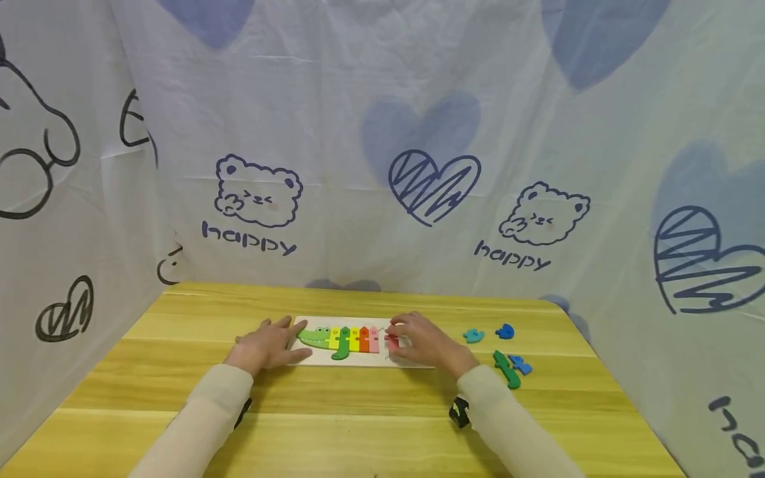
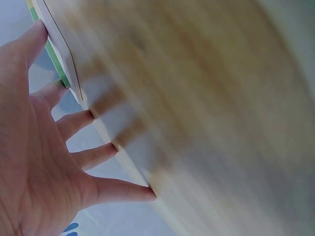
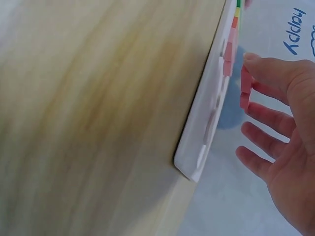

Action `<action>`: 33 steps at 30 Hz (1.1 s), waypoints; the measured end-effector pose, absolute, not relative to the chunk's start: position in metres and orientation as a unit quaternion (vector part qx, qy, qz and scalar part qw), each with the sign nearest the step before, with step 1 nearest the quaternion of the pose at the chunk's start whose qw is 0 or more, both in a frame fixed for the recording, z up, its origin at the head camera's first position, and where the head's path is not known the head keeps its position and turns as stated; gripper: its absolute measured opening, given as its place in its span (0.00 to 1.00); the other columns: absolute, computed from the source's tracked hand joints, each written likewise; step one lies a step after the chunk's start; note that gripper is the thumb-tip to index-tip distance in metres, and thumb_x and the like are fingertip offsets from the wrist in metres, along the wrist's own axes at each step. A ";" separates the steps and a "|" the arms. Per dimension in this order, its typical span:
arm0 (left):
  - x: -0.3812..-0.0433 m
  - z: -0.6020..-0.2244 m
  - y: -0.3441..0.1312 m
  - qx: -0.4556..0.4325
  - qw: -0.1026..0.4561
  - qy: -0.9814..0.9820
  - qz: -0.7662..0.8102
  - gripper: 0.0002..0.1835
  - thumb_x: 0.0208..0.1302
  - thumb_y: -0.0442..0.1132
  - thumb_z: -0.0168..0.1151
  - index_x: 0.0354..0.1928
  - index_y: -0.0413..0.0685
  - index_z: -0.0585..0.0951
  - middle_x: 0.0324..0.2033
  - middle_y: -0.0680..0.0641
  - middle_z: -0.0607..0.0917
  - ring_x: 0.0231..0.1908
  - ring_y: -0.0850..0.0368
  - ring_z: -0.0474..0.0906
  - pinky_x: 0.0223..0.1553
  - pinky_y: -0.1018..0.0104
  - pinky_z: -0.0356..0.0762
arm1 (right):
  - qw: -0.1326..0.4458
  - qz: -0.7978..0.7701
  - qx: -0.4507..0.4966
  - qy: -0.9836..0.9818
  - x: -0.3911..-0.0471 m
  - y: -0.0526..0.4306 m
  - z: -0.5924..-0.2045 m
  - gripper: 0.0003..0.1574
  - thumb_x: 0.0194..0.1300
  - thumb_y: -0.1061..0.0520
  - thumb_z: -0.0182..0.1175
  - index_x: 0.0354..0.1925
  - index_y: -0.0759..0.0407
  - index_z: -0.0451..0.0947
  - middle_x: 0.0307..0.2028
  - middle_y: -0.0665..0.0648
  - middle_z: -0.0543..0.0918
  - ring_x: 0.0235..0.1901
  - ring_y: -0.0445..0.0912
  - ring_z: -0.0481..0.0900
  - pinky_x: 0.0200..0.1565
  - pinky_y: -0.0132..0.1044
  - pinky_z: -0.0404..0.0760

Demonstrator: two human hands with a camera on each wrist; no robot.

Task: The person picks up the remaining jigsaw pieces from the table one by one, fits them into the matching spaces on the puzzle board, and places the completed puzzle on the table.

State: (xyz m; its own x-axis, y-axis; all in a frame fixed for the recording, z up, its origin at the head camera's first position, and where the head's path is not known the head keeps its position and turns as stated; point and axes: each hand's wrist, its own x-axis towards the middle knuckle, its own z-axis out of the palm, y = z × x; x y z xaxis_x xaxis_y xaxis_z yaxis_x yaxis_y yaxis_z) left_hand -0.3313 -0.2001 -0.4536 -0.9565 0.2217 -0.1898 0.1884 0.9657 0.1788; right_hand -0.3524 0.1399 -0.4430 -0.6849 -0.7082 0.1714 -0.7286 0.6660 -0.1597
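Observation:
A white puzzle board point(image 1: 358, 360) lies on the table, with a crocodile built in it from a green head point(image 1: 313, 337) and coloured body pieces up to a pink one point(image 1: 374, 338). My left hand point(image 1: 267, 345) rests at the board's left end, its fingers spread and straight; in the left wrist view the thumb and index finger touch the board edge, while other fingertips touch the table. Between the thumb and fingers of my right hand point(image 3: 290, 103) I pinch a pink puzzle piece point(image 3: 245, 86), held just above the board's right part.
To the right of the board lie loose puzzle pieces: a teal one point(image 1: 474, 336), a dark blue one point(image 1: 505, 330), a green leg piece point(image 1: 507, 370) and a blue one point(image 1: 520, 364). A printed cloth point(image 1: 346, 199) hangs behind the wooden table point(image 1: 335, 411).

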 end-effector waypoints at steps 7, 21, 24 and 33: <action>-0.331 -0.456 -0.201 0.108 0.103 0.986 0.078 0.44 0.59 0.74 0.46 0.73 0.64 0.56 0.73 0.39 0.56 0.68 0.23 0.49 0.44 0.12 0.52 | 0.048 0.082 0.400 -0.912 -0.357 0.133 -0.451 0.21 0.62 0.51 0.61 0.51 0.57 0.81 0.55 0.60 0.79 0.52 0.54 0.74 0.58 0.48 0.75; -0.331 -0.457 -0.201 0.105 0.100 0.986 0.081 0.44 0.58 0.74 0.46 0.73 0.65 0.56 0.73 0.40 0.56 0.68 0.24 0.50 0.44 0.12 0.51 | 0.027 0.090 0.377 -0.921 -0.359 0.123 -0.457 0.23 0.64 0.49 0.60 0.55 0.55 0.79 0.58 0.60 0.77 0.55 0.53 0.72 0.60 0.48 0.74; -0.332 -0.458 -0.201 0.106 0.100 0.986 0.080 0.44 0.58 0.75 0.46 0.73 0.66 0.56 0.73 0.41 0.56 0.68 0.24 0.49 0.44 0.12 0.51 | 0.028 0.086 0.376 -0.922 -0.359 0.121 -0.457 0.22 0.64 0.48 0.60 0.54 0.54 0.80 0.58 0.60 0.77 0.55 0.53 0.72 0.60 0.47 0.74; -0.335 -0.460 -0.203 0.108 0.094 0.986 0.079 0.43 0.58 0.74 0.46 0.73 0.65 0.57 0.73 0.41 0.57 0.68 0.24 0.51 0.42 0.12 0.52 | 0.023 0.076 0.365 -0.928 -0.363 0.118 -0.458 0.24 0.64 0.46 0.61 0.56 0.53 0.79 0.58 0.56 0.78 0.56 0.51 0.72 0.62 0.45 0.73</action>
